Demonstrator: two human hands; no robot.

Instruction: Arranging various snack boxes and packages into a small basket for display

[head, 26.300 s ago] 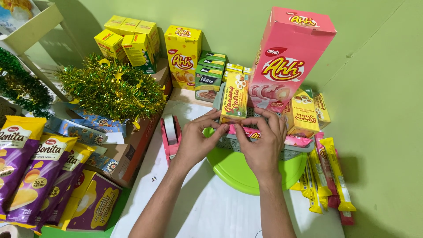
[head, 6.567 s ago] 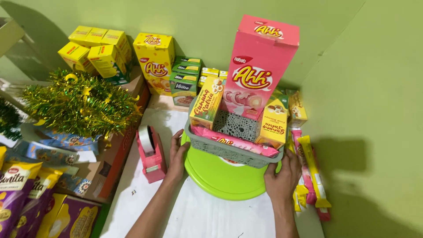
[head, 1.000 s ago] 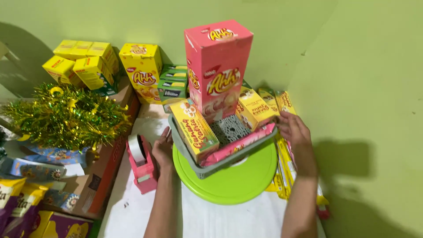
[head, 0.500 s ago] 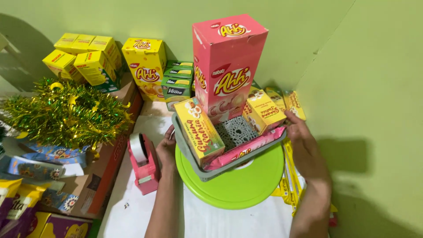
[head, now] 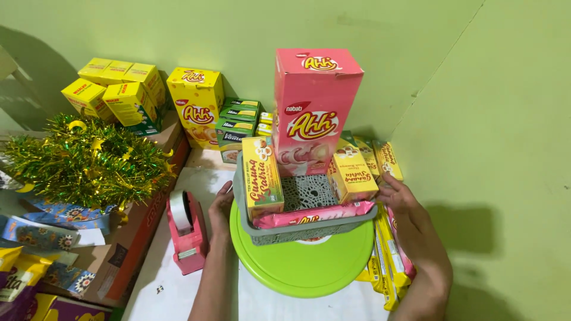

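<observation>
Basket (head: 297,229) is what I have between my hands: grey, plastic, with a perforated wall and a lacy patterned floor showing in the middle. It sits on a round lime-green tray (head: 303,267) in the centre of my view. My left hand (head: 221,208) lies flat against the basket's 9 o'clock side, fingers loosely open; my right hand (head: 410,220) is spread against its 3 o'clock side, gripping nothing else.

Inside I count one tall pink box (head: 315,113) standing upright at 12 o'clock, two yellow cartons, one (head: 263,178) at 9 o'clock and one (head: 352,177) at 3 o'clock, and one pink wrapped packet (head: 312,215) lying along the 6 o'clock wall.

Outside it, one pink tape dispenser (head: 187,232) stands just beside my left wrist at 9 o'clock. One tall yellow box (head: 196,107) stands against the wall at 11 o'clock, with a stack of small green packs (head: 238,125) next to it; I cannot count those exactly. Small yellow boxes (head: 116,89) pile up at 10 o'clock, about five. One heap of green and gold tinsel (head: 89,160) lies at 9 o'clock.

The green wall closes in at 3 o'clock, with long yellow packets (head: 386,261) wedged under my right hand. The white table (head: 172,294) shows bare at 6 to 7 o'clock.
</observation>
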